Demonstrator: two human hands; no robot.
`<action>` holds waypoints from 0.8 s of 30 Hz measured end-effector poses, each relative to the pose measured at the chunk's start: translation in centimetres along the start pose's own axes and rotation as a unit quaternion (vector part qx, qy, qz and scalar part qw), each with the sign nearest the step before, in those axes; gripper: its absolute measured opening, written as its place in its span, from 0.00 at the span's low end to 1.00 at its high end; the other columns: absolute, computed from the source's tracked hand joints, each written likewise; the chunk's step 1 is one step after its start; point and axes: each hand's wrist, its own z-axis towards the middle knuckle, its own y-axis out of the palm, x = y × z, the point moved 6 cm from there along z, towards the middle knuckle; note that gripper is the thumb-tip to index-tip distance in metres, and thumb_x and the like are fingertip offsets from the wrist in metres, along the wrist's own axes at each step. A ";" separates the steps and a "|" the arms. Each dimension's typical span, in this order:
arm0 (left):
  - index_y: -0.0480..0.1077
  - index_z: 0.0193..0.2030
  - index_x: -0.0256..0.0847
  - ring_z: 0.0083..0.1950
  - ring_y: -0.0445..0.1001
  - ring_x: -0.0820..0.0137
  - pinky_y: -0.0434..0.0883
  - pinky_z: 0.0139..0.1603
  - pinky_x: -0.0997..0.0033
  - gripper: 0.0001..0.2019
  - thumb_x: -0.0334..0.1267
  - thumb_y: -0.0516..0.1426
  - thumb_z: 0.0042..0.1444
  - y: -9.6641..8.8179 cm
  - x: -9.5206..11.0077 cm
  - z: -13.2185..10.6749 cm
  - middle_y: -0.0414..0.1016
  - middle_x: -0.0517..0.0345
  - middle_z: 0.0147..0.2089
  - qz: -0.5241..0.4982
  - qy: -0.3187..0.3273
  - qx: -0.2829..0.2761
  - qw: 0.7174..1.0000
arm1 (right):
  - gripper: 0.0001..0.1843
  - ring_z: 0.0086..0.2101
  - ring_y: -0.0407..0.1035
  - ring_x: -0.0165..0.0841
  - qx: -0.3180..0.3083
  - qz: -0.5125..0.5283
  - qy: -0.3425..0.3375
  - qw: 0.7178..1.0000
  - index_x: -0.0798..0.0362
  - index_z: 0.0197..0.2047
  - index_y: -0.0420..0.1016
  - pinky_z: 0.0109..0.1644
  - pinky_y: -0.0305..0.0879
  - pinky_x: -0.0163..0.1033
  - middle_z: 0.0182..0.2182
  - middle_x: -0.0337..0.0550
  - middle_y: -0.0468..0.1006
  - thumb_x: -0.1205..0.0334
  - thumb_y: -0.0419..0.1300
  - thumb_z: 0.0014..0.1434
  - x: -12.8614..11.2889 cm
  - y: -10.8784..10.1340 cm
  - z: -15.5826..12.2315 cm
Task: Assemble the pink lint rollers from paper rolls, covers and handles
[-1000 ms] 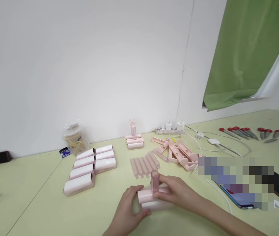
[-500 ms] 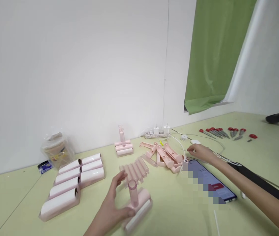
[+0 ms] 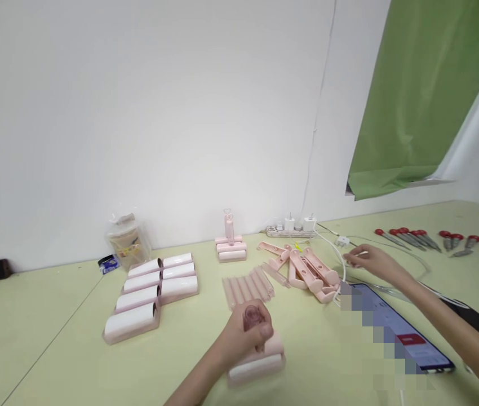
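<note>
My left hand [image 3: 243,332] is wrapped round the upright translucent pink tube handle [image 3: 252,317] of a lint roller. Its pink body and white roll [image 3: 257,367] lie on the table just below the fist. Behind that hand, several clear pink tubes [image 3: 250,286] lie side by side. My right hand [image 3: 375,262] hovers beside the white cable [image 3: 336,251], fingers loosely bent and a little apart, with nothing visible in them. Left of it is a pile of pink plastic roller frames [image 3: 307,268]. A phone [image 3: 404,327] lies under my right forearm, partly blurred out.
Several white rolls in clear pink covers [image 3: 138,321] stand in two columns at the left. Another lint roller set [image 3: 231,248] is by the wall, near a power strip [image 3: 282,232]. A plastic bag [image 3: 128,242] and red-ended tools [image 3: 421,238] lie further out.
My left hand has gone from open beside the lint roller to closed round its handle. The view has swung left, so things appear further right. My right hand stays near the cable.
</note>
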 end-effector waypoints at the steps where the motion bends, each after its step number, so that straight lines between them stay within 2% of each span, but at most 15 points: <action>1: 0.63 0.25 0.37 0.16 0.58 0.78 0.60 0.20 0.76 0.25 0.61 0.57 0.40 -0.1 0.4 -0.1 0.60 0.66 0.15 -0.003 0.008 0.002 1.000 | 0.17 0.30 0.71 0.38 0.009 0.028 0.001 1.000 0.55 0.31 0.66 0.29 0.61 0.38 0.27 0.54 0.76 0.48 0.51 0.53 -0.8 -0.7 -0.4; 3: 0.65 0.29 0.37 0.25 0.66 0.72 0.65 0.33 0.70 0.27 0.64 0.52 0.42 -0.4 1.2 -0.3 0.68 0.59 0.22 -0.003 0.036 0.022 0.999 | 0.19 0.35 0.71 0.39 0.011 0.084 -0.007 0.996 0.54 0.37 0.64 0.32 0.64 0.39 0.34 0.55 0.75 0.46 0.49 0.54 -3.2 -1.2 -1.5; 5: 0.67 0.29 0.36 0.32 0.68 0.69 0.63 0.41 0.69 0.25 0.62 0.52 0.45 -0.7 1.9 -0.6 0.70 0.55 0.29 -0.002 0.060 0.058 0.997 | 0.19 0.35 0.72 0.37 -0.021 0.148 -0.028 0.988 0.53 0.40 0.63 0.34 0.66 0.38 0.38 0.50 0.73 0.46 0.50 0.54 -6.4 -0.4 -2.9; 6: 0.67 0.28 0.36 0.32 0.68 0.70 0.63 0.39 0.70 0.25 0.61 0.53 0.46 -0.7 1.9 -0.7 0.70 0.55 0.28 -0.006 0.064 0.071 0.995 | 0.19 0.33 0.72 0.36 -0.055 0.180 -0.044 0.981 0.52 0.40 0.64 0.32 0.67 0.37 0.36 0.46 0.73 0.45 0.52 0.53 -8.3 0.6 -3.8; 7: 0.66 0.26 0.36 0.28 0.67 0.71 0.64 0.34 0.72 0.25 0.61 0.52 0.46 -0.6 1.9 -0.7 0.68 0.57 0.25 -0.015 0.062 0.079 0.995 | 0.18 0.32 0.71 0.36 -0.129 0.249 -0.060 0.958 0.52 0.40 0.65 0.30 0.66 0.36 0.33 0.44 0.72 0.48 0.55 0.52 -10.5 2.1 -4.9; 9: 0.63 0.22 0.37 0.19 0.60 0.76 0.59 0.22 0.75 0.28 0.64 0.47 0.47 -0.2 1.6 -0.8 0.61 0.62 0.18 -0.041 0.053 0.079 0.995 | 0.15 0.31 0.69 0.32 -0.237 0.328 -0.114 0.907 0.53 0.38 0.66 0.29 0.64 0.33 0.31 0.41 0.70 0.53 0.59 0.50 -14.9 4.6 -7.5; 11: 0.60 0.19 0.39 0.14 0.52 0.79 0.53 0.17 0.77 0.31 0.68 0.40 0.47 0.3 1.1 -0.8 0.54 0.66 0.13 -0.078 0.038 0.069 0.994 | 0.13 0.32 0.68 0.30 -0.301 0.348 -0.170 0.871 0.54 0.36 0.67 0.31 0.64 0.31 0.29 0.39 0.68 0.59 0.61 0.48 -18.4 6.4 -9.8; 13: 0.59 0.18 0.39 0.13 0.49 0.80 0.48 0.14 0.78 0.33 0.69 0.37 0.47 0.6 0.7 -0.6 0.51 0.67 0.11 -0.119 0.017 0.072 0.990 | 0.10 0.33 0.67 0.29 -0.341 0.327 -0.211 0.856 0.54 0.36 0.68 0.37 0.64 0.32 0.30 0.38 0.68 0.63 0.61 0.49 -20.7 7.4 -11.5; 16: 0.57 0.17 0.40 0.10 0.47 0.81 0.45 0.11 0.79 0.32 0.70 0.39 0.43 0.6 0.1 -0.3 0.48 0.68 0.08 -0.166 -0.012 0.081 0.983 | 0.05 0.36 0.65 0.29 -0.315 0.263 -0.280 0.868 0.53 0.35 0.68 0.41 0.62 0.33 0.35 0.40 0.68 0.66 0.58 0.51 -22.5 7.2 -12.4; 18: 0.56 0.15 0.40 0.09 0.45 0.81 0.43 0.09 0.79 0.32 0.71 0.41 0.41 0.6 -0.3 0.0 0.46 0.69 0.07 -0.183 -0.019 0.081 0.980 | 0.06 0.36 0.64 0.29 -0.290 0.229 -0.317 0.873 0.52 0.36 0.69 0.41 0.62 0.32 0.37 0.40 0.68 0.68 0.56 0.52 -23.1 6.6 -12.6; 24: 0.56 0.13 0.40 0.08 0.44 0.82 0.42 0.08 0.79 0.33 0.73 0.43 0.37 0.6 -1.1 0.2 0.45 0.69 0.06 -0.193 -0.007 0.084 0.978 | 0.07 0.33 0.64 0.29 -0.299 0.181 -0.329 0.877 0.52 0.35 0.69 0.38 0.62 0.32 0.30 0.38 0.70 0.71 0.54 0.53 -23.5 6.3 -12.9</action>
